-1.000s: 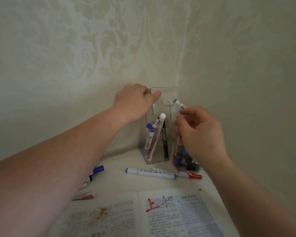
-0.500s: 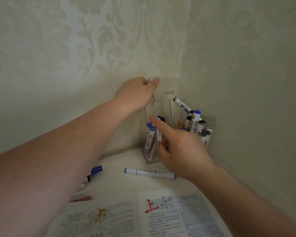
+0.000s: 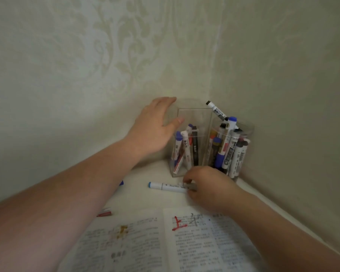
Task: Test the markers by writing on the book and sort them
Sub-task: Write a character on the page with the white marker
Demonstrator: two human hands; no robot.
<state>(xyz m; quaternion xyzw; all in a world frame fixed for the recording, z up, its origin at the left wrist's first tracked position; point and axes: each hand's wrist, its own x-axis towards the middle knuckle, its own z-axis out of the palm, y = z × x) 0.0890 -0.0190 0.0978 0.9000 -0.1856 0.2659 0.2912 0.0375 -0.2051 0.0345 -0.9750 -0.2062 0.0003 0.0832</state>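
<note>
An open book lies at the near edge, with a red test mark and a grey one on its right page. My left hand holds the upper left corner of a clear rectangular box, which has several markers standing in it. A white marker with a blue end lies in front of the box. My right hand is down on the table at that marker's right end, fingers and thumb curled and pinching there. A thinner marker lies just behind it, mostly hidden.
A round clear jar packed with several markers stands in the wall corner, right of the box; a black-tipped marker leans out of it. A red marker and a blue cap show beside my left forearm. Walls close the back and right.
My right hand left the marker in the round jar, dropped to the table and closed on the markers lying in front of the box. My left hand stayed on the box.
</note>
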